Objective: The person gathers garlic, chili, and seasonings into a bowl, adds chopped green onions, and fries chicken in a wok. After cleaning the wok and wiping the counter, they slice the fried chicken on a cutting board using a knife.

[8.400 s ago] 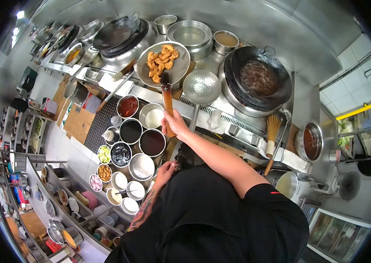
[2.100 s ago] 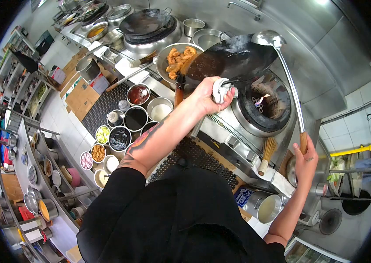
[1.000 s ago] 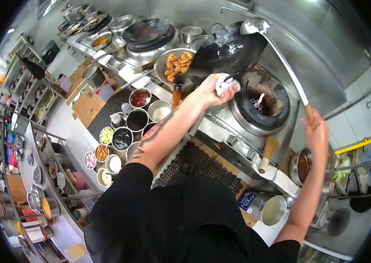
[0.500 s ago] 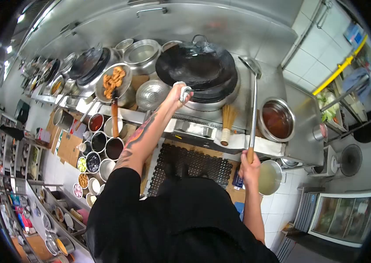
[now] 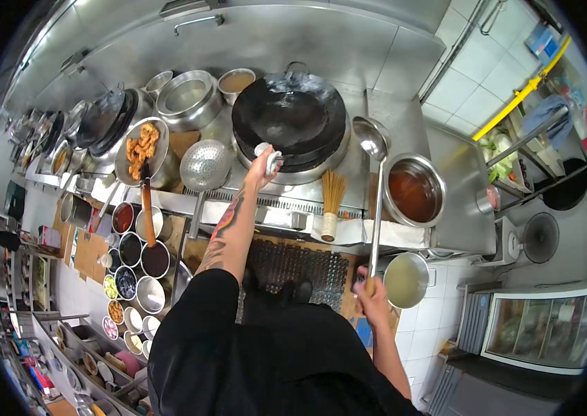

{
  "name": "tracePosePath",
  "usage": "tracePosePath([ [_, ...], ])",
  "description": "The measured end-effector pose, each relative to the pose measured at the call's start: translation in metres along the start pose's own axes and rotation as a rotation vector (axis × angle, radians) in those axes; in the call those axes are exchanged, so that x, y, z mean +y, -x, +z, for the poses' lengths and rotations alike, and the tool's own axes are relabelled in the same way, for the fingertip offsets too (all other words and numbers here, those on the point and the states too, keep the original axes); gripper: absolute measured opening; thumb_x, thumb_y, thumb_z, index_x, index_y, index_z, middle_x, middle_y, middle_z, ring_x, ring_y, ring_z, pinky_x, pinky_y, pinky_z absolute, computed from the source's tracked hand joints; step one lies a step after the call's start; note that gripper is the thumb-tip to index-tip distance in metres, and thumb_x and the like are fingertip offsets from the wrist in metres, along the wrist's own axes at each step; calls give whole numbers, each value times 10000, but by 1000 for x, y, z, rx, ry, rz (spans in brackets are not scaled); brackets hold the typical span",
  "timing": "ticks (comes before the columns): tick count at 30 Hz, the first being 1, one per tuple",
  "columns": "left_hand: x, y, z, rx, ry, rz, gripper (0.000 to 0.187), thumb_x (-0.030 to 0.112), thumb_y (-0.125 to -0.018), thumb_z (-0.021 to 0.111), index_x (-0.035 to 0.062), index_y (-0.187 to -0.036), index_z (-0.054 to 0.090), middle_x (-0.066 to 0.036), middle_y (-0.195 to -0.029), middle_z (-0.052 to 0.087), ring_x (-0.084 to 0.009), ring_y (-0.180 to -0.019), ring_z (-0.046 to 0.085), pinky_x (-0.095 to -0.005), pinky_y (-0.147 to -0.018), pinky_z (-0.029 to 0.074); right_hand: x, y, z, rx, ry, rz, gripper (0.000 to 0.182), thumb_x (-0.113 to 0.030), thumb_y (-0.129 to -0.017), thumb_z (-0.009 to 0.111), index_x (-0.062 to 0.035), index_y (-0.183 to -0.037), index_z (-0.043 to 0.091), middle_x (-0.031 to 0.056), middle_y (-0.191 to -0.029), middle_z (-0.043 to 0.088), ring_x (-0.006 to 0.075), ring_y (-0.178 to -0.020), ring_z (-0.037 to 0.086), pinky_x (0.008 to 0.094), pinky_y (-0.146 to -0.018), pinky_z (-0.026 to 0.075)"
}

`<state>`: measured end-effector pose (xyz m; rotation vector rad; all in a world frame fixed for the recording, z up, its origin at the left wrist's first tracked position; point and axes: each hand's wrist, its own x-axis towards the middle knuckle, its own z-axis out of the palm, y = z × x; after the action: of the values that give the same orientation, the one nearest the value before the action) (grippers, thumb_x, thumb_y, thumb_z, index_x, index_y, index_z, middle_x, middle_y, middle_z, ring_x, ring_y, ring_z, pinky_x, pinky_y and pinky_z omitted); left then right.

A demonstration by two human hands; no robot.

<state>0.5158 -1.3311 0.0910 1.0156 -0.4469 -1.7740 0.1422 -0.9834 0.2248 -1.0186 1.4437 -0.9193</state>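
My left hand (image 5: 259, 173) is closed round a folded white cloth (image 5: 270, 157) at the near rim of a black wok (image 5: 290, 114). The wok sits on the stove with a wet sheen inside; no food shows in it. My right hand (image 5: 374, 303) grips the wooden end of a long steel ladle (image 5: 378, 215). The ladle's bowl lies right of the wok, over the steel counter. A bamboo brush (image 5: 333, 197) is between the ladle and the wok. Right of the ladle stands a steel bowl of reddish-brown liquid (image 5: 415, 191).
A perforated skimmer (image 5: 205, 165) rests left of the wok. Farther left, a strainer holds fried pieces (image 5: 142, 147). Several containers of sauces and ingredients (image 5: 125, 281) stand lower left. A pot of pale liquid (image 5: 406, 281) is beside my right hand. A rubber mat (image 5: 300, 267) covers the floor.
My right hand has drawn the ladle back toward me. My left hand keeps the cloth at the wok's rim. The whole view has shifted, so things on the stove appear farther left.
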Motion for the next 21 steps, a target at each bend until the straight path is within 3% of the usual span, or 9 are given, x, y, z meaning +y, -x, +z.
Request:
tracePosePath([
  [4,-16,65,-4,117,-13,229,427,498,-983,550,85,-1051,639,-57,-828,686,-134,-651,630,-278,-487,470,-30,-55,37,-48,-34,-43,247,-113,-949,636,-31,-1170,563,-6,-627,499,75,-394,433,252,-373,334],
  [6,-32,109,-25,166,56,189,369,432,-997,558,81,-1085,637,-53,-874,698,-141,-688,649,-292,-532,493,-42,-77,68,-158,-61,-60,259,-116,-951,636,-29,-1182,556,0,-618,506,81,-376,426,254,-362,326],
  [9,-58,172,-63,270,-100,287,511,392,-994,589,5,-1323,532,-88,-1198,626,-174,-1049,600,-329,-900,482,-70,-128,139,-314,19,-109,261,-154,-964,627,-31,-1182,555,-12,-594,490,85,-388,457,251,-348,335],
  [12,-70,195,-96,395,-166,206,534,407,-999,578,-6,-1333,513,-83,-1218,619,-171,-1090,562,-332,-947,448,-133,-209,243,-387,144,-256,237,-142,-939,636,-47,-1146,574,-15,-594,493,76,-404,456,253,-361,345],
  [14,-62,204,-96,335,-211,279,532,400,-1007,567,-9,-1342,507,-92,-1232,616,-175,-1111,557,-331,-963,445,-133,-307,328,-401,320,-554,334,-177,-879,678,-5,-1152,593,75,-710,592,181,-594,578,340,-564,471],
  [16,-41,215,-92,223,-212,230,629,417,-1004,567,-47,-1402,420,-127,-1342,548,-210,-1215,507,-347,-1050,387,-158,-362,418,-394,367,-415,431,-212,-853,679,-18,-1225,577,159,-856,666,289,-812,659,419,-743,509],
  [18,-37,218,-96,203,-188,303,558,350,-1014,569,-11,-1411,416,-106,-1322,561,-182,-1204,520,-322,-1034,411,-159,-412,495,-194,691,-819,387,-216,-863,640,-32,-1199,587,216,-974,683,376,-957,660,477,-820,506],
  [20,-29,229,-109,103,-285,344,552,326,-1013,573,-25,-1404,406,-120,-1321,557,-195,-1229,505,-334,-1047,398,-159,-429,550,-185,798,-675,310,-192,-860,613,-29,-1123,589,237,-1060,673,443,-1039,614,523,-879,487],
  [21,-27,233,-117,107,-385,366,553,317,-1011,575,-41,-1393,395,-129,-1309,556,-207,-1221,503,-348,-1056,388,-154,-441,574,-204,825,-569,232,-171,-863,610,-6,-1021,566,225,-952,683,382,-881,676,488,-718,526],
])
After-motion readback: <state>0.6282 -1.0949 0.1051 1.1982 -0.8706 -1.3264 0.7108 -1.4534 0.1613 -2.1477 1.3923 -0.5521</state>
